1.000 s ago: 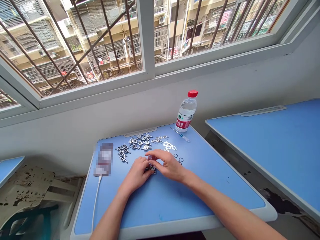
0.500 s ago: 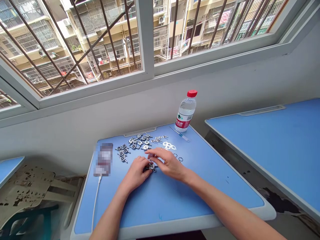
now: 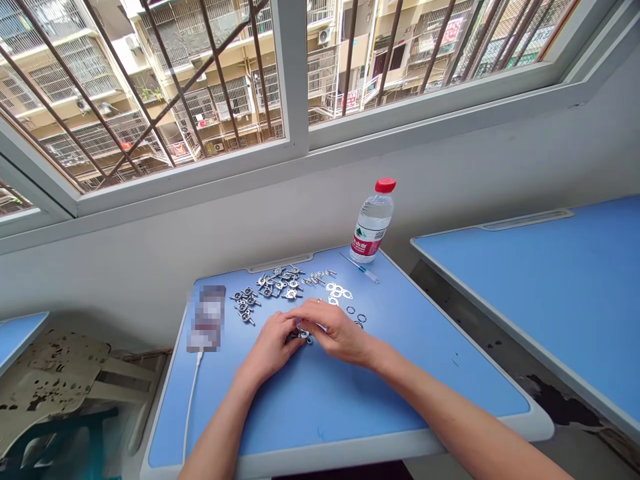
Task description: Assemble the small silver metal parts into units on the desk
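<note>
Both hands meet over the middle of a blue desk. My left hand and my right hand pinch one small silver metal part between their fingertips, just above the desktop. Behind them lies a scatter of several similar metal parts, with a smaller cluster to the left. Flat oval metal plates and small dark rings lie just right of my right hand.
A phone with a white cable lies at the desk's left. A water bottle with a red cap stands at the back right, a thin screwdriver beside it. Another blue desk stands right, a worn chair left.
My right hand's fingers have curled down and closed tighter onto the small part. Both hands stay in the same spot over the desk.
</note>
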